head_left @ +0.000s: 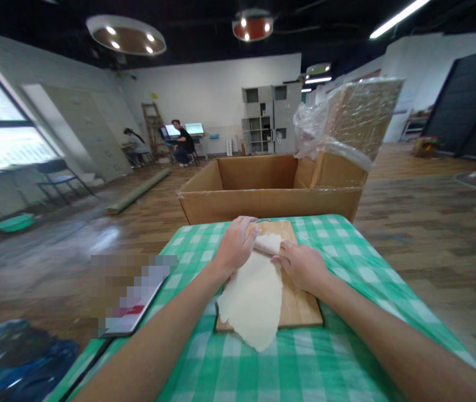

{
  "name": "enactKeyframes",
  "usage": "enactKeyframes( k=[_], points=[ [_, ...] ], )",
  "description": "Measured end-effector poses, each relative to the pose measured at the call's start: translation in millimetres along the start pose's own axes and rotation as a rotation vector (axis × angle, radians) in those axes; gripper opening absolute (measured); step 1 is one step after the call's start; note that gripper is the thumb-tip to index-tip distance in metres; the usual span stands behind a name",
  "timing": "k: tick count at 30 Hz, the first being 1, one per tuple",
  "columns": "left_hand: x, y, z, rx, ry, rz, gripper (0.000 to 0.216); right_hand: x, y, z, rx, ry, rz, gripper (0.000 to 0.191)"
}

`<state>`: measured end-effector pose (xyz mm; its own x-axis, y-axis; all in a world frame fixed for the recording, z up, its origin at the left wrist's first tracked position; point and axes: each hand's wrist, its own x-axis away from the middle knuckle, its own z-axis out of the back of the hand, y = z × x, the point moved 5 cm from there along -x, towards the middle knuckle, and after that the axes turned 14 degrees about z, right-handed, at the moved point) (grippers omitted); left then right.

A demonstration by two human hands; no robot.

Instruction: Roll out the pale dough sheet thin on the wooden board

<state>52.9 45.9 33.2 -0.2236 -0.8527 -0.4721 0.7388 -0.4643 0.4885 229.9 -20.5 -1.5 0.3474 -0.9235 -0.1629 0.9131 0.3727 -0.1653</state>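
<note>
A pale sheet of dough (255, 298) lies on a wooden board (300, 310), its pointed near end hanging past the board's front edge. The far end is rolled up into a thick roll (268, 244). My left hand (236, 244) is closed around the left end of this roll. At the right end, my right hand (303, 265) has its fingers curled onto the dough. Whether anything lies inside the roll is hidden.
A green-and-white checked cloth (346, 357) covers the table. A flat device, partly blurred out (137, 312), lies at the table's left edge. Beyond the table stands a big open cardboard box (271, 204) with plastic-wrapped cardboard (359, 117). Two people sit far back.
</note>
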Motion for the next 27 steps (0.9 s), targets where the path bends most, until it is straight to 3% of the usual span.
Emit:
enactKeyframes(
  k=[5, 8, 13, 16, 22, 27],
  points=[
    [-9.3, -6.1, 3.9, -0.075, -0.120, 0.031, 0.019, 4.5, 22.1, 5.2, -0.012, 0.036, -0.219, 0.038],
    [-8.4, -19.9, -2.5, -0.121, -0.157, 0.085, 0.022, 4.4, 35.8, 7.5, -0.033, 0.109, -0.273, 0.037],
    [-0.8, -29.6, -19.5, -0.121, -0.238, 0.019, 0.059, 4.0, 43.4, 3.8, -0.075, 0.205, -0.235, 0.032],
    [1.2, -33.7, -26.3, -0.181, -0.268, 0.056, 0.069, 3.3, 41.8, -0.6, -0.084, 0.232, -0.196, 0.031],
    [-8.7, -42.0, -23.8, -0.235, -0.252, 0.224, 0.054, 1.8, 44.2, -4.2, -0.127, 0.254, -0.170, 0.030],
    [-29.2, -36.3, -29.0, -0.175, -0.463, 0.358, 0.039, 4.0, 48.9, -1.4, -0.163, 0.290, -0.155, 0.028]
  ],
)
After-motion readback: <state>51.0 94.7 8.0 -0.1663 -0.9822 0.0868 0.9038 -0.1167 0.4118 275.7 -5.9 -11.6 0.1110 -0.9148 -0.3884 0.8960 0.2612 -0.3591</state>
